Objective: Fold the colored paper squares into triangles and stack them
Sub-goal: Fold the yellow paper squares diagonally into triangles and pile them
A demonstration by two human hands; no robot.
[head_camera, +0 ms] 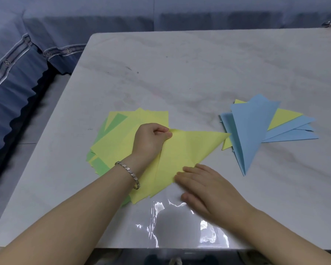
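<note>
Yellow triangle [189,148] on marble counter [180,73] | left hand [151,140] pinches its top corner | right hand [204,186] flat, pressing its edge

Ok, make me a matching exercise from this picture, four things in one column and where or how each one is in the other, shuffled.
1 left hand
2 right hand
3 folded triangles
4 unfolded squares

A mostly blue, far right
B flat, touching the yellow sheet at its near edge
C yellow and green, on the left
D pinching the yellow sheet

Pairs: 1-D, 2-B, 3-A, 4-C
</note>
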